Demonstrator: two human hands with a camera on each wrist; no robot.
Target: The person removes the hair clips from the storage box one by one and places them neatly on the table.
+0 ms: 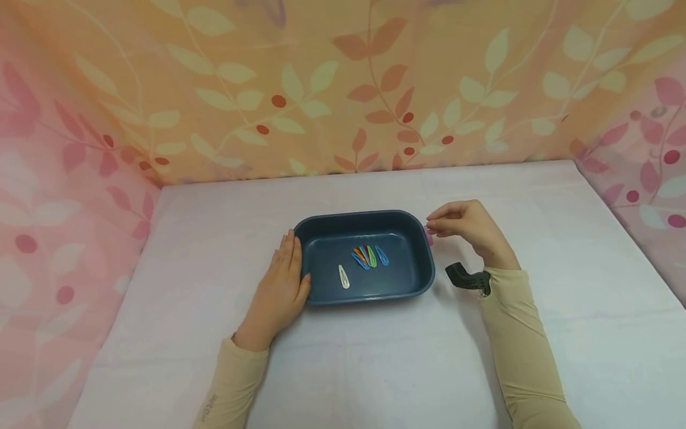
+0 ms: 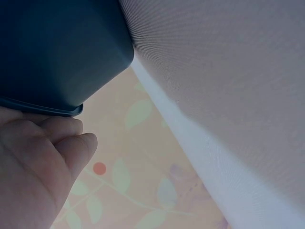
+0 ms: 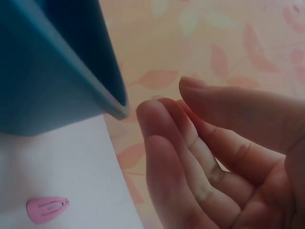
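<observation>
A dark blue tray (image 1: 370,298) lies on the white tabletop, with several snap hair clips inside it. A white hair clip (image 1: 344,277) lies apart from a cluster of coloured ones, among them a green hair clip (image 1: 372,256) and a blue hair clip (image 1: 382,255). My left hand (image 1: 281,286) rests against the tray's left side, fingers extended along its rim. Just off the tray's right end hovers my right hand (image 1: 466,229), thumb and fingertips apart and holding nothing. Below it, a pink hair clip (image 3: 47,209) lies on the table beside the tray.
A black wrist mount (image 1: 468,279) juts from the right sleeve toward the tray. Patterned cloth (image 1: 370,89) hangs along the table's back edge, and pink cloth walls stand at both sides. White tabletop (image 1: 343,369) stretches in front of the tray.
</observation>
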